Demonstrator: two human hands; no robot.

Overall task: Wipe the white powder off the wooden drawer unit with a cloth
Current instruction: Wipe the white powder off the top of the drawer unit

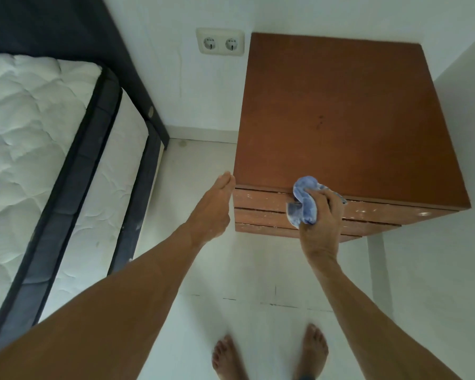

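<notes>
At the unit's (340,105) front top edge, right hand (322,223) grips bunched cloth (303,204), powder (368,211) streaking toward unit's right corner; left hand (214,207), fingers straight, at its left corner.

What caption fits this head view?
The right hand presses blue cloth on the powdery drawer unit, left hand by its corner.

My right hand (320,215) grips the blue cloth (303,200) against the top drawer front of the wooden unit (346,111), where white powder (368,212) streaks the fronts. My left hand (217,204), fingers straight, touches its front left corner.
</notes>
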